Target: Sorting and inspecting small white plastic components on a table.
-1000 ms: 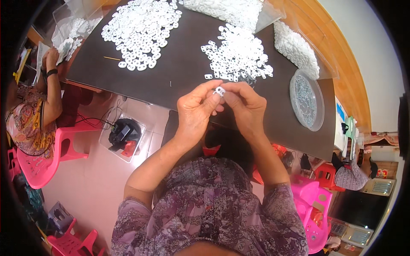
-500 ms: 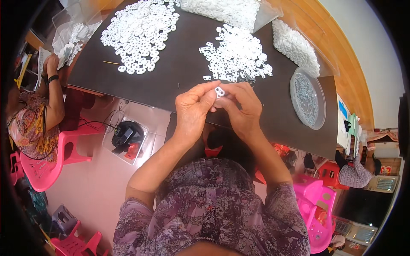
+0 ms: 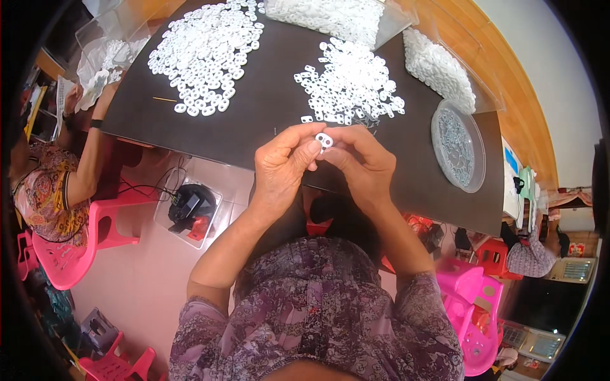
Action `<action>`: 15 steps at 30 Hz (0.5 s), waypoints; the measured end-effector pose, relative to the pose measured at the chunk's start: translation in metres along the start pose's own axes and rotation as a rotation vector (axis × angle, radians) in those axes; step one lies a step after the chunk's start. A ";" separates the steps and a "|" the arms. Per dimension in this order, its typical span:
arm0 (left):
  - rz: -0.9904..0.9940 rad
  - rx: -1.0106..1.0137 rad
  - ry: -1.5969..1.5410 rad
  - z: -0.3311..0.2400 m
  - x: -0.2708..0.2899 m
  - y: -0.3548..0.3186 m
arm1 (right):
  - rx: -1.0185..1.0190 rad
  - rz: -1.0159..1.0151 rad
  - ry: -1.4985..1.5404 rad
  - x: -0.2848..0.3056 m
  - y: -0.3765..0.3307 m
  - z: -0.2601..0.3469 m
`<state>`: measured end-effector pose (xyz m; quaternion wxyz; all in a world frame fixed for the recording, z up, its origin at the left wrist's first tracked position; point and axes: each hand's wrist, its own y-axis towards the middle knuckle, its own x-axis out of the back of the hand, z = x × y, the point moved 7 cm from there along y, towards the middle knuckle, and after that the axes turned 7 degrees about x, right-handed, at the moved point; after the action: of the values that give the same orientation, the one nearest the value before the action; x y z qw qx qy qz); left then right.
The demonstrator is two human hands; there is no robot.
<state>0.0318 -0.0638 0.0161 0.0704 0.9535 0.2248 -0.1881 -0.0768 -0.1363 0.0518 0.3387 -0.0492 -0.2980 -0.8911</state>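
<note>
Spreading across the top of the view, dark counter [image 3: 267, 120], strewn with two heaps of white plastic rings [image 3: 206, 54] and smaller white clips [image 3: 352, 89], round clear dish [image 3: 457, 146] at the right edge. Below, left hand [image 3: 283, 168] and right hand [image 3: 359, 165] pressed together, fingertips pinching one small white piece [image 3: 324, 140] above the counter's near edge. Risk, likely: a slipping pinch dropping it off the edge to the floor.

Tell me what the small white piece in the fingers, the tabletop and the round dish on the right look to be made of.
Small white piece: likely moulded plastic, opaque, smooth, with holes through it. Tabletop: dark brown board, matte; laminate or painted wood, hard to tell which. Round dish: clear plastic or glass, since its contents show through and its rim glints.
</note>
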 end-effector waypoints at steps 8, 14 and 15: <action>-0.087 -0.115 0.116 -0.006 0.001 -0.005 | -0.025 -0.030 0.050 -0.004 -0.002 0.003; -0.108 -0.121 0.060 -0.006 0.000 -0.007 | -0.034 -0.049 -0.031 -0.007 -0.010 0.006; -0.107 -0.121 0.060 -0.006 -0.001 -0.008 | -0.049 -0.071 0.002 -0.008 -0.011 0.005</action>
<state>0.0298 -0.0556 0.0218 0.1111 0.9393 0.2884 -0.1491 -0.0782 -0.1223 0.0487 0.3058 -0.0459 -0.2772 -0.9097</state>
